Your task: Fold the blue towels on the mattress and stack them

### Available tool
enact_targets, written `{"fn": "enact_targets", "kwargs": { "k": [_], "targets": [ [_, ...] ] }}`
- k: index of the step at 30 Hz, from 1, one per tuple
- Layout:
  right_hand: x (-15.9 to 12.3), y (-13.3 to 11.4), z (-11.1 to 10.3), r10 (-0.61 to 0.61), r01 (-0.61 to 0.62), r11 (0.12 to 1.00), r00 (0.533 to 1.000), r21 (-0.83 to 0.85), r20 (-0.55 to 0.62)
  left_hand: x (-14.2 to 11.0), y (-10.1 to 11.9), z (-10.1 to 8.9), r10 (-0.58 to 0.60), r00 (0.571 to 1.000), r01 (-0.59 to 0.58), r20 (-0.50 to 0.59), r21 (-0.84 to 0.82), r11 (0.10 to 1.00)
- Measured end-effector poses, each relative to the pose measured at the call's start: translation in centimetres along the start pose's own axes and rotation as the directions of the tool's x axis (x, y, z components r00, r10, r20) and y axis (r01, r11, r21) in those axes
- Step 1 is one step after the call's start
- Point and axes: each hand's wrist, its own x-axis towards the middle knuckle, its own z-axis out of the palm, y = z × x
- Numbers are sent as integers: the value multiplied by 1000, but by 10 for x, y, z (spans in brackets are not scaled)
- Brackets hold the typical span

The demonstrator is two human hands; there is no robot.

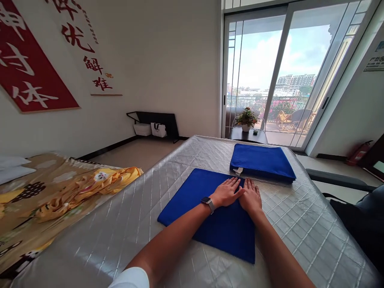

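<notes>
A flat blue cloth piece (222, 232), roughly square, lies on the silver quilted mattress (168, 188). My left hand (226, 192), with a watch on its wrist, rests flat on the cloth near its far right edge, fingers stretched forward. Beside it my right hand (251, 196) lies flat along that same edge, its fingers also straight. The left thumb reaches across to touch or overlap the right hand. Just beyond my fingertips sits a thicker blue cushion-like block (262, 160) with a small white tag at its near left corner.
A second bed with a patterned yellow-brown blanket (78, 192) stands on the left. By the sliding glass door (255, 72) a potted plant (246, 118) sits on a small dark table (249, 135). At right are a dark chair (339, 180) and a fire extinguisher (360, 153).
</notes>
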Motion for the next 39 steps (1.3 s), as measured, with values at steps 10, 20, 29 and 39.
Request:
{"fn": "enact_targets", "kwargs": {
  "k": [10,20,29,39],
  "targets": [
    [1,-3,-1,37,-37,999,999,39,-5,-36,-71,-32,-193,980,191,37,52,980],
    [1,-2,2,26,-26,1000,1000,-6,-16,-67,-151,-54,-355,935,355,-10,80,932],
    [0,-1,1,43,-42,998,999,-45,20,-71,-154,-49,-366,930,366,-31,8,930],
    [0,0,4,36,-36,997,999,-72,-1,-71,-154,-45,-380,921,381,-86,-7,924]
  ]
}}
